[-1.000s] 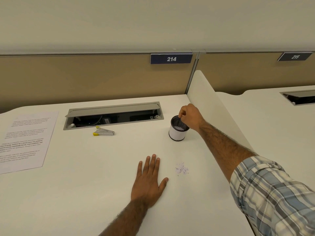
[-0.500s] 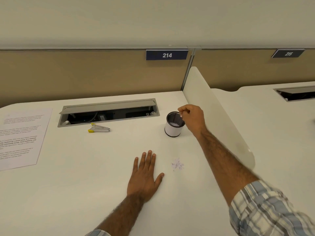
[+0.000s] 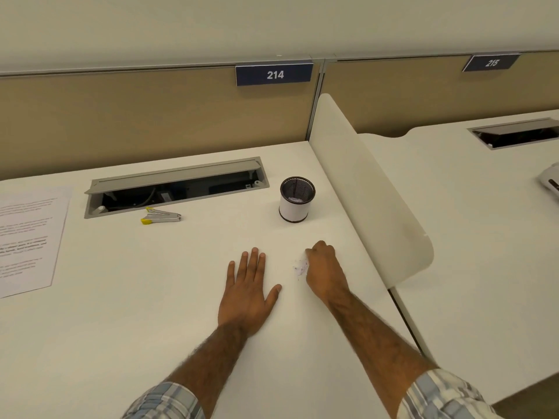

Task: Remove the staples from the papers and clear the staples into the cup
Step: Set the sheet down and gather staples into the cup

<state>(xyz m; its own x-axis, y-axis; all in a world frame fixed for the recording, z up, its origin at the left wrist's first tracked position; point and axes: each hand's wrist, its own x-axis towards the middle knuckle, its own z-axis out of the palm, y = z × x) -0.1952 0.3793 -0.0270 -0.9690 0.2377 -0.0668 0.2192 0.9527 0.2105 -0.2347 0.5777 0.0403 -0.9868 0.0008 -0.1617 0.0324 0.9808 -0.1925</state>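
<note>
The right hand point(image 3: 323, 269) is held with its fingers curled downward, knuckles up, over the edge of a small heap of staples point(image 3: 300, 269). Whether any staples are pinched cannot be told, since the fingertips are hidden under the hand. The heap lies on the desk point(image 3: 151, 313) in front of the cup point(image 3: 296, 199), well apart from it and nearer the person. The left hand point(image 3: 249, 293) is laid flat on the desk with straight, spread fingers and nothing held, just left of the heap. The cup stands upright (a few pale bits are seen at its bottom). A staple remover point(image 3: 160, 216) with yellow tips lies left of the cup, and a printed paper point(image 3: 27, 237) lies much farther left.
</note>
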